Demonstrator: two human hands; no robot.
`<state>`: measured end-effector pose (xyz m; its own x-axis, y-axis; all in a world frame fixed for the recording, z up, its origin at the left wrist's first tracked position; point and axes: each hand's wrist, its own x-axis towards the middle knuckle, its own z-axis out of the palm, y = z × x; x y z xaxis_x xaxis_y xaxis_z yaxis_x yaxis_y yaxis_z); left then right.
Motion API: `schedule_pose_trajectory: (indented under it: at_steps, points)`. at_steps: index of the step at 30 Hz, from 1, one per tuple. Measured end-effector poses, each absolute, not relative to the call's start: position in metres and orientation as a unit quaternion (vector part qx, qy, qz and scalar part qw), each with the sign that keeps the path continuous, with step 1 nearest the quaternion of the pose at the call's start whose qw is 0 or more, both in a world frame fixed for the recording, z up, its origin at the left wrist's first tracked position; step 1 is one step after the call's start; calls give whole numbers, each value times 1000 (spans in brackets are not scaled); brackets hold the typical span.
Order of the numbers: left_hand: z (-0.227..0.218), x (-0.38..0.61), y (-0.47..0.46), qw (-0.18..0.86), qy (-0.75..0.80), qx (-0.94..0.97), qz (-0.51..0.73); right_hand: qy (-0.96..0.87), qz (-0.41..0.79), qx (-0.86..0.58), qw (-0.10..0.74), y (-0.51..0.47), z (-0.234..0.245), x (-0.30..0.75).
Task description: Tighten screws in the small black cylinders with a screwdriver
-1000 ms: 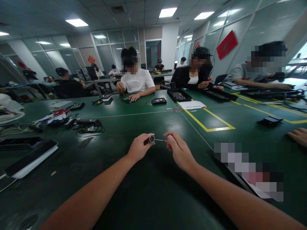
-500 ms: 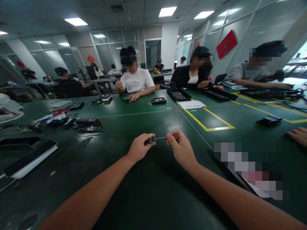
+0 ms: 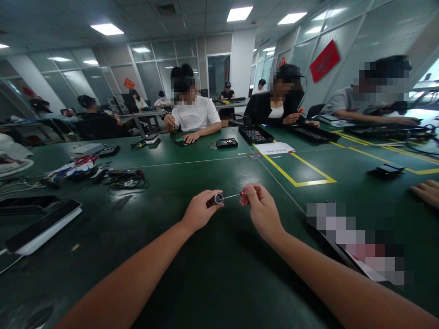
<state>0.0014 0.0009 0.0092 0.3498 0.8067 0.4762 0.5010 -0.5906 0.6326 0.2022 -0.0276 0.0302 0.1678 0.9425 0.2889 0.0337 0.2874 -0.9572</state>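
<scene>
Above the green table, my left hand (image 3: 200,209) is closed round a small dark cylindrical part (image 3: 218,198), whose round end with a pale ring faces me. My right hand (image 3: 264,208) pinches the red handle of a thin screwdriver (image 3: 232,196). The slim metal shaft points left, and its tip meets the edge of the round end. Whether the tip sits in a screw is too small to see. My fingers cover much of the part and most of the handle.
To the left lie bundled black cables (image 3: 126,179) and a black-and-white device (image 3: 44,226). A pixelated sheet (image 3: 356,244) lies right of my right forearm. Yellow tape (image 3: 315,183) marks the table beyond. Co-workers sit opposite, and another person's hand (image 3: 425,194) rests at the right edge.
My right hand has moved slightly right and up with the screwdriver, which now slants up toward the right. My left hand has stayed nearly still, with the part's round end turned a little.
</scene>
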Motion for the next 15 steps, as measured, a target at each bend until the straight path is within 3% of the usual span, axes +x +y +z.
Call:
schedule_pose_trajectory:
  at_steps: [15]
  points:
    - [5, 1, 3, 193, 416, 797, 393, -567, 325, -483, 583, -33, 35, 202]
